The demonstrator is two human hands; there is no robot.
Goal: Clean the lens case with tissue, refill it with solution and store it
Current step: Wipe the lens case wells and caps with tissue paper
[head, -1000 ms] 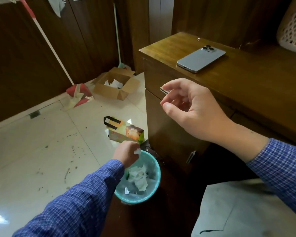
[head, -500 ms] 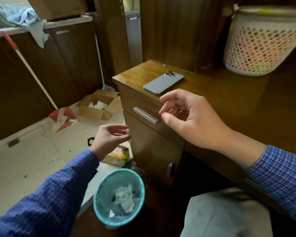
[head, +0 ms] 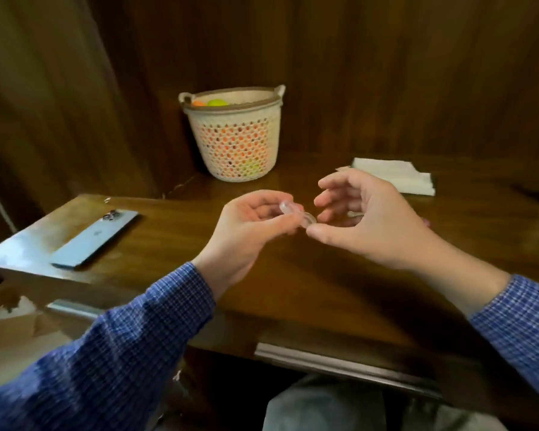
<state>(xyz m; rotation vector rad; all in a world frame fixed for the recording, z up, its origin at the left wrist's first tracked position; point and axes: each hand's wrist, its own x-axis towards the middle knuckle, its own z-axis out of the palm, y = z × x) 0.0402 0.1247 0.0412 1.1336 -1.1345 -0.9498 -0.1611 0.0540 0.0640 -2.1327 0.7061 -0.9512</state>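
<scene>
Blue checked sleeves reach in from the near edge, over grey trousers and the table's [head: 293,275] front lip. Just past them the two hands meet above the wood. The left hand [head: 249,225] has its fingers curled round the clear lens case [head: 293,213], thumb and fingertips pinching it so both round wells sit up and free. The right hand [head: 364,222] is loosely curled; its thumb tip touches the case's near end, while the other fingers arch above, holding nothing. Held this way, clear of the table, the case looks set for passing across or turning over, probably so the wells can be filled; no solution bottle is in view.

To the left a phone [head: 97,237] lies face down near the table's corner, well out of the way. Farther back on the right sits a folded stack of tissue [head: 395,178], within reach for wiping. At the rear, against the wooden wall, stands a woven basket [head: 234,135] with orange and green things inside.
</scene>
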